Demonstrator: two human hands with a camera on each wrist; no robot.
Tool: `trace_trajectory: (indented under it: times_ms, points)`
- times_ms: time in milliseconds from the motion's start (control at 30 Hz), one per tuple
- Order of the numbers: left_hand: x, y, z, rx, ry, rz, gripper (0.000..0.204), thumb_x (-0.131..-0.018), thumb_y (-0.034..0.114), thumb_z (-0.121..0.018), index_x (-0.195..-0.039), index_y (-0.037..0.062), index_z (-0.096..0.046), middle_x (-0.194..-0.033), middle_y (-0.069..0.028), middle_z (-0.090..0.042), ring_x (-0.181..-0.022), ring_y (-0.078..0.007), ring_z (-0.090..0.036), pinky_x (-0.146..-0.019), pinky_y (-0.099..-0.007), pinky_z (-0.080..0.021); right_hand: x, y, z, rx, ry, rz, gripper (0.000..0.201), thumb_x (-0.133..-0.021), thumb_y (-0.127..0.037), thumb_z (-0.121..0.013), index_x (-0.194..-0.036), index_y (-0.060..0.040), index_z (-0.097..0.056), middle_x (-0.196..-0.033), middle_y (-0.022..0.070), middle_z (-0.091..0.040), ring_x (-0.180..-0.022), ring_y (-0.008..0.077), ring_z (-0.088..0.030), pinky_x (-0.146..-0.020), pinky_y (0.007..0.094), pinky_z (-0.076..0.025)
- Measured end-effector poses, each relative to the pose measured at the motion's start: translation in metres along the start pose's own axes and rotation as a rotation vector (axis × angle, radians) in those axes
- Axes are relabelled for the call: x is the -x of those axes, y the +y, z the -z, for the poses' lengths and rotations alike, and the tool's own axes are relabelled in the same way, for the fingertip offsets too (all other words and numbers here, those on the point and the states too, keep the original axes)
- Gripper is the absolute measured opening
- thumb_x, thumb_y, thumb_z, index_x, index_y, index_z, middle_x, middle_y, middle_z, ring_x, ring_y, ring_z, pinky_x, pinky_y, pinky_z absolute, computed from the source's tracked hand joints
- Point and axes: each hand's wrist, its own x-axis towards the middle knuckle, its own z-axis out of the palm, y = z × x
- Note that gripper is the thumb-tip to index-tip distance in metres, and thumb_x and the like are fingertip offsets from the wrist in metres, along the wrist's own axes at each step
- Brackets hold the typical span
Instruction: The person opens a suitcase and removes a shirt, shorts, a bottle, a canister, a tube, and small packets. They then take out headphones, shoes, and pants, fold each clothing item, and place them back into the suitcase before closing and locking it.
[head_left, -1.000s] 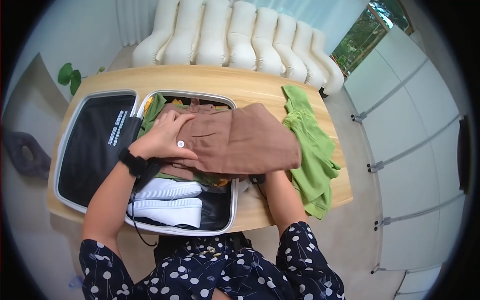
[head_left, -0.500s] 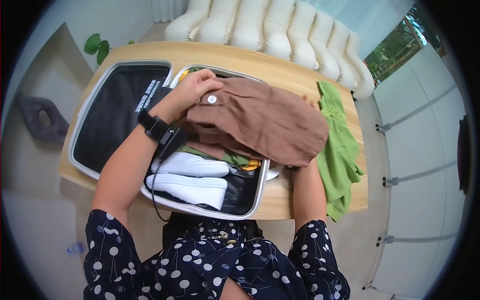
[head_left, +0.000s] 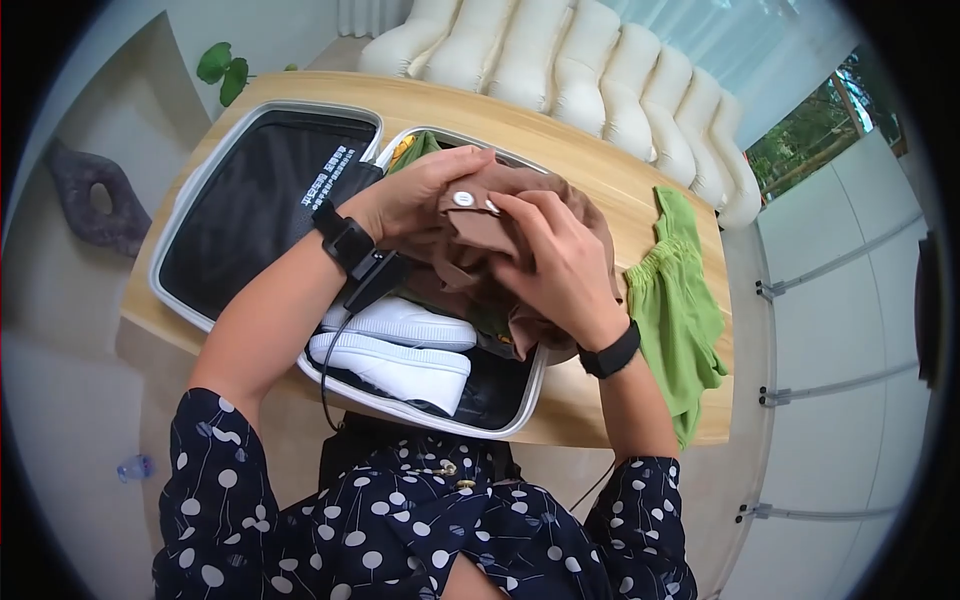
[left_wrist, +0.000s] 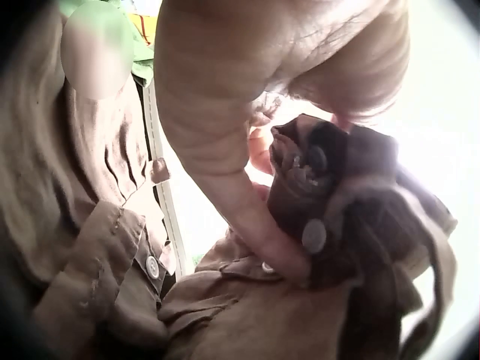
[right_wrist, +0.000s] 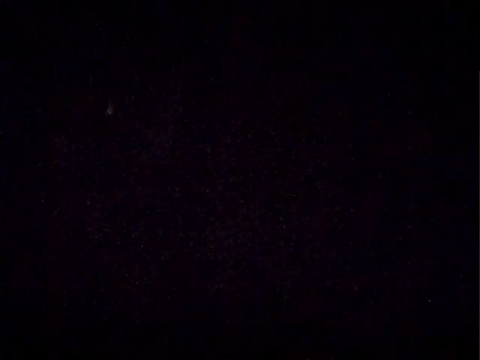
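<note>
A bunched brown garment with white buttons (head_left: 480, 232) is held over the right half of the open suitcase (head_left: 543, 385). My left hand (head_left: 425, 190) grips its upper left edge. From the right, my right hand (head_left: 562, 262) pinches the cloth near a button, fingers curled over it. In the left wrist view, my left hand (left_wrist: 214, 127) arches over the brown cloth (left_wrist: 255, 319), and the thumb or a finger presses beside a button (left_wrist: 313, 235). The right wrist view is black.
White shoes (head_left: 395, 365) lie in the suitcase's near part, with green and yellow cloth (head_left: 415, 150) at its far corner. The suitcase's left half (head_left: 255, 215) has a black lining. A green garment (head_left: 680, 310) lies on the table (head_left: 590, 425) to the right. A cream sofa (head_left: 560, 70) stands behind.
The right hand has come out from under the brown garment and now holds it from above. The garment, spread out flat before, is now bunched up between both hands.
</note>
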Motion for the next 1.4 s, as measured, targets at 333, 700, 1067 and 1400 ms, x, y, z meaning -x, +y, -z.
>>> trace_trajectory:
  times_ms: [333, 700, 1067, 1400]
  points:
    - [-0.013, -0.011, 0.02, -0.449, 0.257, -0.149, 0.028, -0.094, 0.027, -0.055, -0.104, 0.0013, -0.056, -0.1, -0.0066, -0.06, -0.086, -0.014, -0.062, -0.077, -0.0269, -0.053, 0.023, 0.072, 0.13, -0.619, 0.162, -0.585, 0.02, -0.096, -0.017, -0.051, -0.09, -0.0024, -0.063, -0.074, -0.0041, -0.059, -0.061, 0.0012, -0.052, -0.051, 0.0178, -0.041]
    - [0.001, -0.026, 0.012, -1.446, 0.019, -0.178, 0.057, -0.073, 0.031, -0.075, -0.118, 0.003, -0.053, -0.108, -0.0156, -0.051, -0.106, -0.0269, -0.051, -0.093, -0.0349, -0.042, 0.058, 0.038, 0.27, -0.398, 0.378, -0.541, 0.025, -0.091, -0.022, -0.057, -0.106, -0.0015, -0.059, -0.092, 0.0038, -0.061, -0.078, 0.01, -0.057, -0.07, 0.0232, -0.047]
    - [0.0, -0.029, 0.007, -1.528, -0.027, -0.22, 0.047, -0.073, 0.026, -0.072, -0.111, 0.0075, -0.052, -0.094, -0.0117, -0.054, -0.091, -0.0232, -0.054, -0.081, -0.0314, -0.042, 0.066, 0.086, 0.302, -0.242, 0.503, -0.621, 0.034, -0.093, -0.034, -0.054, -0.108, -0.0043, -0.06, -0.094, 0.0046, -0.061, -0.078, 0.0101, -0.056, -0.071, 0.0242, -0.047]
    - [-0.011, -0.013, 0.017, -0.581, 0.18, -0.178, 0.017, -0.091, 0.01, -0.049, -0.104, 0.0001, -0.052, -0.101, -0.004, -0.059, -0.089, -0.0089, -0.056, -0.078, -0.0218, -0.045, 0.084, 0.22, 0.148, 0.019, 0.093, -0.786, 0.033, -0.091, -0.026, -0.06, -0.107, 0.0027, -0.062, -0.089, 0.0113, -0.068, -0.083, 0.0145, -0.062, -0.075, 0.027, -0.048]
